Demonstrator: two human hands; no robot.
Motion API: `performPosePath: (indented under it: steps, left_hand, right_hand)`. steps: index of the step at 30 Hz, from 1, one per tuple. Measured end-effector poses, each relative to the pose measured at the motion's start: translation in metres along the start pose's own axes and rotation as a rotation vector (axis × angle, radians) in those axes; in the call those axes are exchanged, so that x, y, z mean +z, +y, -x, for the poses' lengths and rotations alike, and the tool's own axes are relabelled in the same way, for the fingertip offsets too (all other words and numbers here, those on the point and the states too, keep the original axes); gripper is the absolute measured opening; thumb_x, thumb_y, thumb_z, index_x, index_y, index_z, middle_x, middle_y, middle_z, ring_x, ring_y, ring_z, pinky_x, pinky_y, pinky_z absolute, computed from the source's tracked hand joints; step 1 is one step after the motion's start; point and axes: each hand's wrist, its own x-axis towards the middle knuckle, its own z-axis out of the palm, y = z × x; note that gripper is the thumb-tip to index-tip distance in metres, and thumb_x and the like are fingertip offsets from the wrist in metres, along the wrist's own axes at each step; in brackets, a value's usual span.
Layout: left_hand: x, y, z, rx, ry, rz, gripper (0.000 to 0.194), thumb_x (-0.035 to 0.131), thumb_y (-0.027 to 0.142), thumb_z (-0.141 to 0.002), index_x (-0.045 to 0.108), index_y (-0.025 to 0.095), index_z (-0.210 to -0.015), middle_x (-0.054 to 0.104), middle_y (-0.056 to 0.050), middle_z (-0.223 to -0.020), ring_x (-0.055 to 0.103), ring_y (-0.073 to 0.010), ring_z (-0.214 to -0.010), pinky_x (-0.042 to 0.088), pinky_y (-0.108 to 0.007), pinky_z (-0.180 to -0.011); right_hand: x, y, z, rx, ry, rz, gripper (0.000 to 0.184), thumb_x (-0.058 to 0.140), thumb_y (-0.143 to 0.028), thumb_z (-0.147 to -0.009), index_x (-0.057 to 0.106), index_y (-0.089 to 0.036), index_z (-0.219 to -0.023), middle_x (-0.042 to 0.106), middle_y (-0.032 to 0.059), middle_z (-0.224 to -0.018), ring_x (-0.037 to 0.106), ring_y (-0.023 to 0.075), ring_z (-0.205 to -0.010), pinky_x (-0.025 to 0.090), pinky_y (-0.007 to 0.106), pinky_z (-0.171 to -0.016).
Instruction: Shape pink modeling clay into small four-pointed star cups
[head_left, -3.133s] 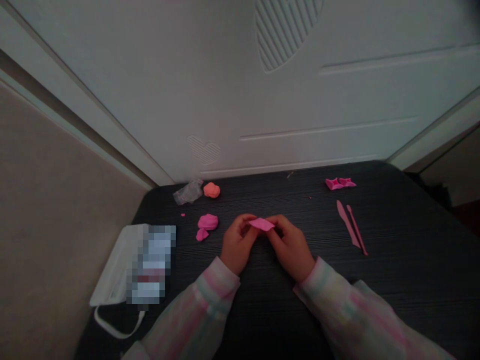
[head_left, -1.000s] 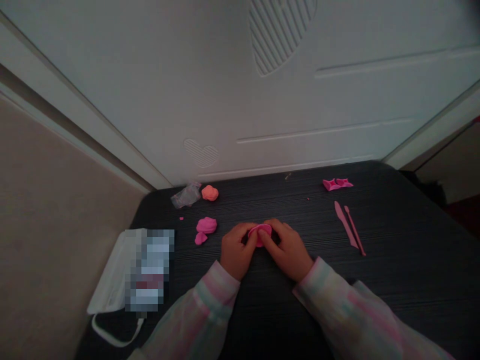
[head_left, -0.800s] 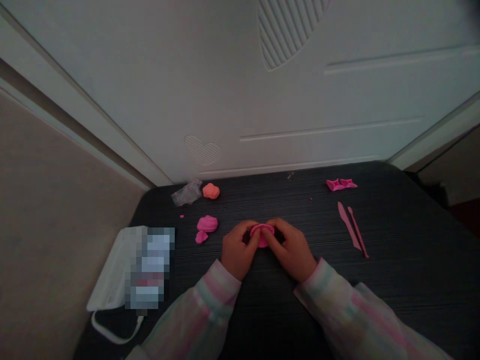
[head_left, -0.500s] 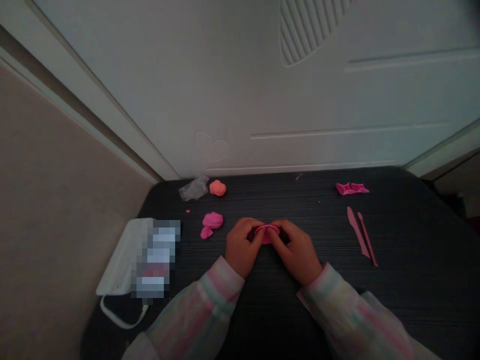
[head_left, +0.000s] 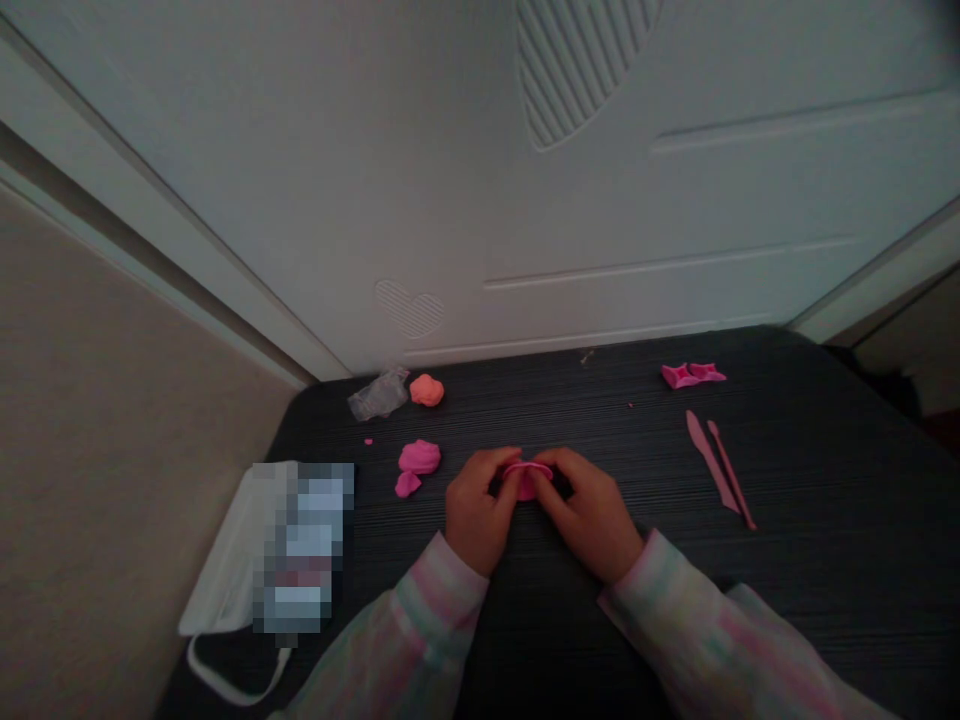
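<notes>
Pink clay piece (head_left: 527,489) lies between left hand (head_left: 478,512) and right hand (head_left: 594,512), neither nearer; long axis left-right; both pinch it, fingers nearly closed.

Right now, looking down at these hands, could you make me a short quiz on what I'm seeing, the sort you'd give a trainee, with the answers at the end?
1. True or false: the left hand and the right hand both hold the same pink clay piece.
2. Which of these lies right beside the orange lump?
A) the white cord
B) the clear bag
C) a striped sleeve
3. Fill the gap: on the table, to the right of the hands, a pink knife lies next to a thin pink ____.

Key:
1. True
2. B
3. stick
</notes>
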Motion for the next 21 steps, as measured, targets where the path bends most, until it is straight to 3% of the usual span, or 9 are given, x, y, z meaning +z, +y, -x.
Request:
performPosePath:
  steps: [4, 9, 16, 21]
  left_hand:
    - [0.0017, -0.0021, -0.0002, -0.047, -0.027, 0.001, 0.024, 0.052, 0.019, -0.074, 0.057, 0.014, -0.096, 0.064, -0.005, -0.085, 0.059, -0.0131, -0.077, 0.047, -0.025, -0.072]
    - [0.002, -0.0005, -0.0008, -0.034, -0.116, -0.023, 0.018, 0.048, 0.021, -0.076, 0.062, 0.016, -0.086, 0.066, -0.003, -0.083, 0.06, -0.013, -0.076, 0.047, -0.024, -0.072]
    - [0.0013, 0.0028, 0.0018, 0.032, -0.061, -0.114, 0.014, 0.05, 0.019, -0.075, 0.063, 0.015, -0.08, 0.065, -0.002, -0.075, 0.059, -0.012, -0.07, 0.047, -0.023, -0.068]
    - [0.0011, 0.0031, 0.0007, -0.005, -0.076, -0.103, 0.02, 0.047, 0.019, -0.076, 0.06, 0.015, -0.092, 0.065, -0.005, -0.088, 0.06, -0.0134, -0.079, 0.047, -0.024, -0.072]
  right_hand:
    - [0.0005, 0.0004, 0.0005, -0.006, 0.021, 0.009, 0.011, 0.044, -0.021, -0.078, 0.055, -0.018, -0.079, 0.061, 0.0026, -0.076, 0.055, 0.0139, -0.069, 0.041, 0.027, -0.065]
    - [0.0016, 0.0014, 0.0009, -0.029, 0.063, 0.024, 0.012, 0.043, -0.021, -0.079, 0.054, -0.017, -0.08, 0.061, 0.0033, -0.076, 0.055, 0.0143, -0.071, 0.042, 0.027, -0.066]
    - [0.0022, 0.0003, 0.0013, -0.018, 0.044, 0.029, 0.012, 0.044, -0.023, -0.078, 0.055, -0.019, -0.08, 0.062, 0.0026, -0.077, 0.056, 0.0148, -0.072, 0.042, 0.027, -0.066]
    - [0.0016, 0.0002, 0.0014, -0.028, 0.064, -0.013, 0.012, 0.044, -0.022, -0.078, 0.055, -0.019, -0.081, 0.062, 0.0021, -0.078, 0.056, 0.0135, -0.071, 0.042, 0.025, -0.066]
